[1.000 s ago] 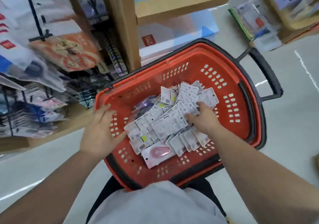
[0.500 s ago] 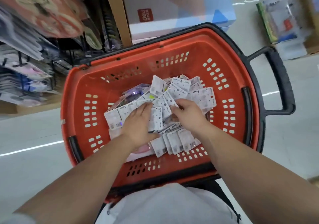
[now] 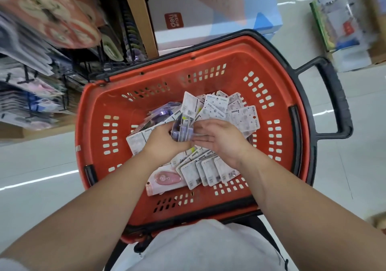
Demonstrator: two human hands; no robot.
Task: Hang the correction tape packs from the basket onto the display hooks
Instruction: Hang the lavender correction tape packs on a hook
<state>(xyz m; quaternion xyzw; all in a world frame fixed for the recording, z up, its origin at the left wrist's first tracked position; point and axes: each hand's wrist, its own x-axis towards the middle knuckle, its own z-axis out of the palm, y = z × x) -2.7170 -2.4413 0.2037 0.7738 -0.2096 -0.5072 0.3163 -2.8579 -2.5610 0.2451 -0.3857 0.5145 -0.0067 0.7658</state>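
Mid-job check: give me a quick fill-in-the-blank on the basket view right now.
1. The left hand grips a stack of ____ packs.
2. The basket has a ____ handle.
3. The face-up pack nearest the person is ____.

Missing words: purple; black; pink.

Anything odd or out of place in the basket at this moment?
Nothing looks spilled or damaged. The correction tape packs lie in a loose, overlapping heap inside the red basket, mostly back side up; one pink pack lies face up at the near edge. The left hand grips a few purple packs.
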